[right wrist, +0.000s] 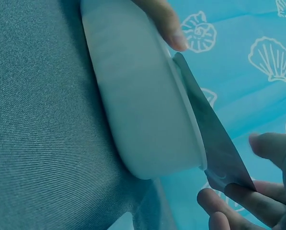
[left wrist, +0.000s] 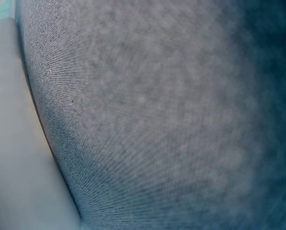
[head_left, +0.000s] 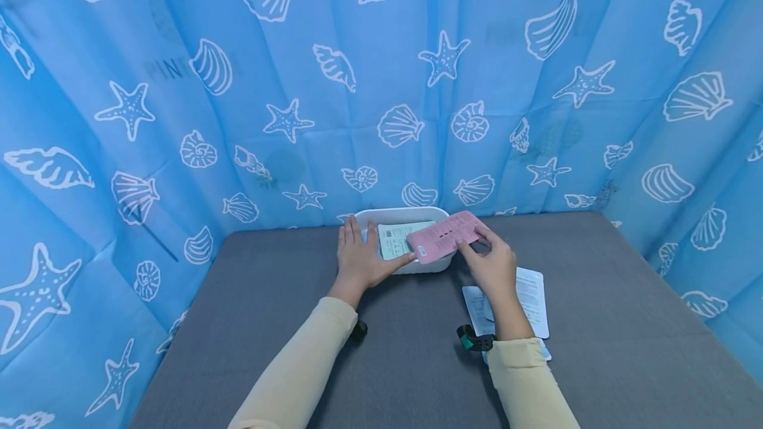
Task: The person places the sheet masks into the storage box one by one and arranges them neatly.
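Observation:
A flat pink packet (head_left: 444,237) with printed text slants over the right part of a white oval tub (head_left: 424,266). My right hand (head_left: 491,260) holds the packet by its right end. Inside the tub lies a pale green printed packet (head_left: 390,243). Fingers spread and fairly straight, my left hand (head_left: 360,260) rests at the tub's left end. Its thumb reaches along the front rim to the pink packet's near left corner. From the right wrist, the packet (right wrist: 212,129) shows dark and edge-on beside the tub's rim, and the left thumb (right wrist: 169,28) is at its far end.
Pale printed packets (head_left: 532,296) lie on the grey table (head_left: 268,343), partly under my right forearm. A blue curtain (head_left: 334,118) with white shell prints hangs right behind the tub. A black strap (head_left: 477,339) circles my right wrist. The left wrist view shows mostly blurred grey cloth.

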The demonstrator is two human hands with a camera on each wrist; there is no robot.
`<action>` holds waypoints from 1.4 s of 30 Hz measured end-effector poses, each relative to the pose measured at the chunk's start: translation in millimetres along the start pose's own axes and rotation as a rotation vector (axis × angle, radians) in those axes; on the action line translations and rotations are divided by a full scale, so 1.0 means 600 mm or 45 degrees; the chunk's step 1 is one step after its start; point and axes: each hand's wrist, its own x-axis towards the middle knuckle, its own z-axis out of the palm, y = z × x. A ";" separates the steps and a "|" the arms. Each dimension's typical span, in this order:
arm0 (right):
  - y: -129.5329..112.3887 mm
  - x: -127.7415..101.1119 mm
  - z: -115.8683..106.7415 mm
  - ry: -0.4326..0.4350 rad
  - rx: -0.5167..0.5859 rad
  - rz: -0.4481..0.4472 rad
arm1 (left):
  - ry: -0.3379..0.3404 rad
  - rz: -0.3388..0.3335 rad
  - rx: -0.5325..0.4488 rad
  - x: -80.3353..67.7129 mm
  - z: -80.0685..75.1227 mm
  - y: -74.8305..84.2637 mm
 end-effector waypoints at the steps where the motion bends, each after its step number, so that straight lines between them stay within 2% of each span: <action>1: 0.000 0.000 0.000 -0.004 -0.002 -0.003 | 0.000 0.000 -0.001 0.000 0.000 0.000; 6: 0.002 0.000 0.000 -0.040 -0.002 -0.016 | -0.003 -0.008 0.006 0.000 0.000 0.000; 16: -0.005 -0.003 -0.006 -0.070 0.124 0.038 | -0.021 -0.011 0.045 0.002 -0.001 -0.001; 25: -0.005 0.000 -0.006 -0.009 0.179 0.123 | -0.006 -0.001 0.050 0.001 0.000 -0.001; 35: -0.004 0.002 -0.005 0.110 0.176 0.152 | 0.003 -0.004 -0.010 -0.002 -0.005 0.001; 38: -0.001 0.003 -0.003 0.092 0.173 0.166 | -0.002 -0.004 -0.009 -0.003 -0.006 0.002; 42: 0.000 0.003 -0.002 0.009 0.199 0.180 | -0.008 0.000 0.011 -0.003 -0.005 0.001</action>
